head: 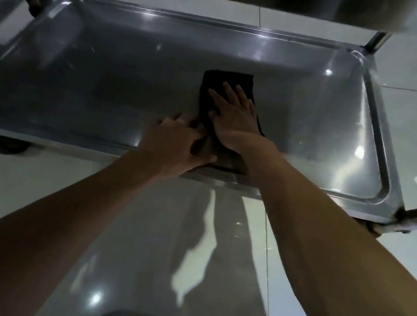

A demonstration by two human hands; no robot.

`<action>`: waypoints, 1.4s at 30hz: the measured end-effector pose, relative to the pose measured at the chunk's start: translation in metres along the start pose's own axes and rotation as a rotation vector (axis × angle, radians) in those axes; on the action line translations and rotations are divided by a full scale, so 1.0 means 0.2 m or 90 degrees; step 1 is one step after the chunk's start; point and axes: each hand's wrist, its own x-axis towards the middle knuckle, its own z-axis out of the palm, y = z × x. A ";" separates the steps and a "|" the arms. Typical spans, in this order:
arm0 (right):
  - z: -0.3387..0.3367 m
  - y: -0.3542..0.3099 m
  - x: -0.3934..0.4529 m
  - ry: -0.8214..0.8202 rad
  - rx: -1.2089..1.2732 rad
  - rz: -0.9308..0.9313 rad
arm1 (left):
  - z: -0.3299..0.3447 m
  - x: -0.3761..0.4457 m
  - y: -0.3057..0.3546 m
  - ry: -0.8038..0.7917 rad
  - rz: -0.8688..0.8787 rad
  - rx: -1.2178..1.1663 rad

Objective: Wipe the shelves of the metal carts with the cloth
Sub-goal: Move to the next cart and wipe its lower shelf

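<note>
Hands (206, 130) on cloth (227, 78), shelf (104, 79)

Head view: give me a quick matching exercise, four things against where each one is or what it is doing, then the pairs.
Things:
1. cloth
2. right hand
3. left hand
4. cart post

States:
A. rests at the shelf's near edge
B. stands at the far right corner
C. lies dark on the shelf
D. presses flat on the cloth

Pairs: 1-C, 2-D, 3-A, 4-B
</note>
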 end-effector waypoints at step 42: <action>-0.50 1.12 -0.27 0.183 -0.002 0.295 | 0.11 0.19 0.98 0.009 0.185 -0.046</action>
